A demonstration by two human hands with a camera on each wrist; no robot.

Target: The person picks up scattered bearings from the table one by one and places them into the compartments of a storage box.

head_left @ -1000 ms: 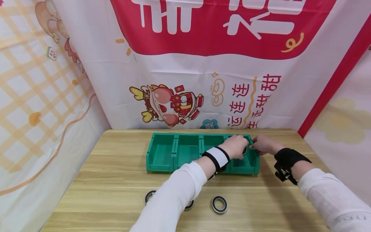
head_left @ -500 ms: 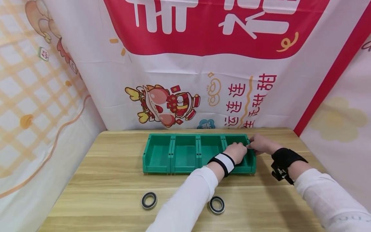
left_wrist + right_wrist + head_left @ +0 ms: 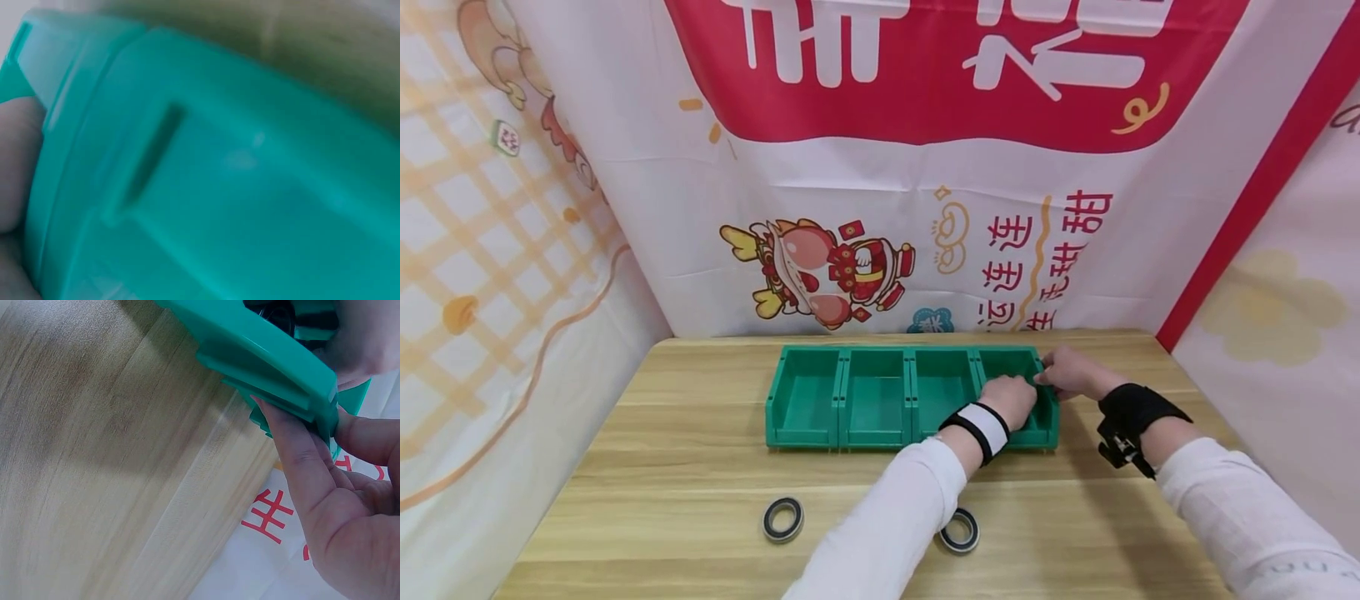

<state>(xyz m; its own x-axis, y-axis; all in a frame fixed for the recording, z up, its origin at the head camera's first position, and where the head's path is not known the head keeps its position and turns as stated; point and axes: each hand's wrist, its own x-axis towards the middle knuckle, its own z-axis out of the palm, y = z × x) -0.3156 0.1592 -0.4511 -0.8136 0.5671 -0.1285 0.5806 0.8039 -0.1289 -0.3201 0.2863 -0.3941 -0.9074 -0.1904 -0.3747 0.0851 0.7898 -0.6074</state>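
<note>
Both arms wear long white sleeves — a knit-looking fabric. The left hand (image 3: 1011, 400) has a white wristband edged in black; the right hand (image 3: 1071, 372) has a black wrist strap — small metal-and-black hardware hangs beneath it

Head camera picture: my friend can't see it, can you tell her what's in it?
Two hands work at the rightmost compartment of a green four-part bin: the left hand reaches inside while the right hand holds its rim. Two black rings lie on the wooden table nearby.

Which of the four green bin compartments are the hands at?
The rightmost compartment. The left hand reaches down into it and the right hand grips its outer right wall; the other three compartments have no hand in them.
</note>
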